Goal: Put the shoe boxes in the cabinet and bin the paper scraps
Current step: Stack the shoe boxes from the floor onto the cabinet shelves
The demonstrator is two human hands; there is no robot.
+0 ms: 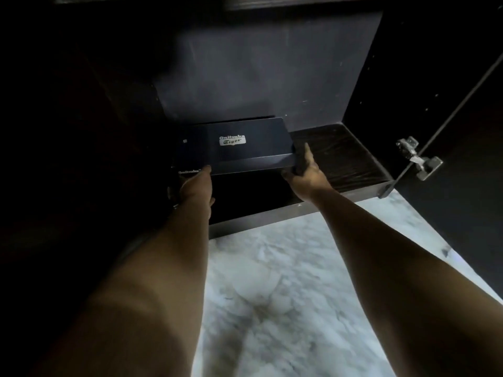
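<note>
Dark cabinet (340, 156): hands (196, 186) gripping shoe box (234, 148)

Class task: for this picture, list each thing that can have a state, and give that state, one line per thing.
Dark blue cardboard shoe box: lid shut, inside cabinet, held at both ends.
Dark wooden cabinet: open, bare shelf right of the box.
Cabinet door with metal hinge: swung open.
Left hand: gripping the box.
Right hand: gripping the box.

Dark lidded shoe box (234, 148), flat on cabinet (340, 156) floor.
</note>
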